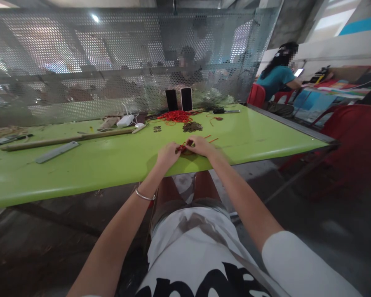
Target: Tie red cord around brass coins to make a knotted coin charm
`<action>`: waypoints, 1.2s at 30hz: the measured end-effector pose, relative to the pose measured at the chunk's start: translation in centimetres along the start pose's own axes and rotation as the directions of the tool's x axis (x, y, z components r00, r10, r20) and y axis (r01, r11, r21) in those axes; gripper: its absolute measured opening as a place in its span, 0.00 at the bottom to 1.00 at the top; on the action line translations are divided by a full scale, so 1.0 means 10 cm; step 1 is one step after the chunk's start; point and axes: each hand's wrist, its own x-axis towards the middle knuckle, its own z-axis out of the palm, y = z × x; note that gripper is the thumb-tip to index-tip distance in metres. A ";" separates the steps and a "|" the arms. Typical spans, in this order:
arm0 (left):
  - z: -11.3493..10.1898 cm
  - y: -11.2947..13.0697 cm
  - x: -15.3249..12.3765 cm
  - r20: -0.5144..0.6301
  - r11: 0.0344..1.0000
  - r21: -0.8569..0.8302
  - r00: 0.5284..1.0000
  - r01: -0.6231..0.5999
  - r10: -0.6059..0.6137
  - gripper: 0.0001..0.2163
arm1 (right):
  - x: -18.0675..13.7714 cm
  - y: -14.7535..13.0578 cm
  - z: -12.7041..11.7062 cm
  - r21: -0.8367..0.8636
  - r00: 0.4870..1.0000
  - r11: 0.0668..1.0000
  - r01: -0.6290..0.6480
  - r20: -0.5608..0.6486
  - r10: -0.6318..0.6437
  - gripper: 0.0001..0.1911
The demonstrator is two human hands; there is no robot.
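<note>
Both hands meet near the front edge of the green table (111,165). My left hand (168,154) is closed, pinching a red cord (181,147) between thumb and fingers. Close beside it, my right hand (199,146) pinches the same cord from the other side. Loose orange-red cord ends (214,140) stick out beyond the right fingers. Something small and brownish lies under the fingers, mostly hidden. Farther back sit a pile of dark coins (192,126), a few separate coins (157,128) and a tangled heap of red cord (177,117).
Two phones (186,99) lean against a perforated metal screen (126,62). On the left lie a long wooden stick (68,139), a grey flat bar (57,152) and a white charger (125,120). At right, a person (275,78) sits holding a phone near red chairs (352,144).
</note>
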 end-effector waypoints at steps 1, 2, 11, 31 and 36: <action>0.00 0.00 0.00 -0.001 1.000 0.000 1.000 0.004 -0.004 0.09 | 0.00 0.00 0.00 -0.003 1.000 1.000 0.002 0.004 -0.002 0.11; 0.00 0.00 0.00 -0.002 1.000 -0.001 1.000 0.008 -0.008 0.09 | 0.00 0.01 0.00 -0.005 1.000 1.000 0.006 0.012 -0.006 0.11; 0.01 -0.02 0.01 0.001 1.000 -0.006 1.000 0.015 -0.015 0.08 | 0.02 -0.02 -0.01 -0.099 0.999 0.994 0.053 0.010 -0.052 0.09; -0.01 0.01 -0.01 0.019 0.998 -0.029 0.998 0.060 -0.059 0.10 | 0.04 0.03 0.01 -0.044 0.996 0.999 0.030 -0.087 -0.034 0.10; -0.03 0.03 -0.01 0.022 0.998 -0.033 0.998 0.061 -0.060 0.10 | 0.04 0.08 0.01 -0.067 0.993 0.997 -0.024 -0.118 0.016 0.11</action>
